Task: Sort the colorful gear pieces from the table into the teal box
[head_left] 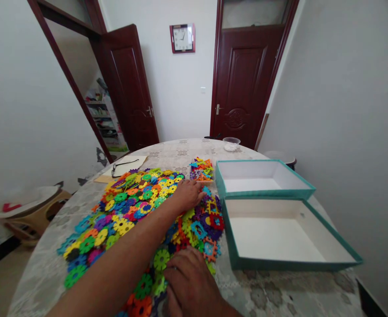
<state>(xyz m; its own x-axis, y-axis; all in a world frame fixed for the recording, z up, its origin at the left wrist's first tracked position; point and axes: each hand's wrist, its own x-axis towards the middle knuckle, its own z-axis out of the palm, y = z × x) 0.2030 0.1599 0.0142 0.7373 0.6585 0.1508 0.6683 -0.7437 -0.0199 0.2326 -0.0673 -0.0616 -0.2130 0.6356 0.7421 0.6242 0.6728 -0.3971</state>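
Observation:
A wide heap of colourful plastic snowflake-disc building pieces (pixel 124 224) covers the left and middle of the table. My left hand (pixel 189 193) stretches across the heap to its far right part, palm down, fingers reaching out over the pieces. Just beyond it stands a small box of colourful pieces (pixel 201 169). Lower down, my right hand (pixel 190 281) rests at the near edge of the heap, its fingers bent and close together; whatever lies under them is hidden. Square frame-shaped pieces (pixel 210 248) lie close to the right hand.
Two teal-edged boxes, a nearer box (pixel 280 233) and a farther box (pixel 253 178), stand on the right of the table. A clear plastic bowl (pixel 231 143) is at the back. Glasses (pixel 123 166) lie on paper at the left. The round table (pixel 263 290) has a patterned cloth.

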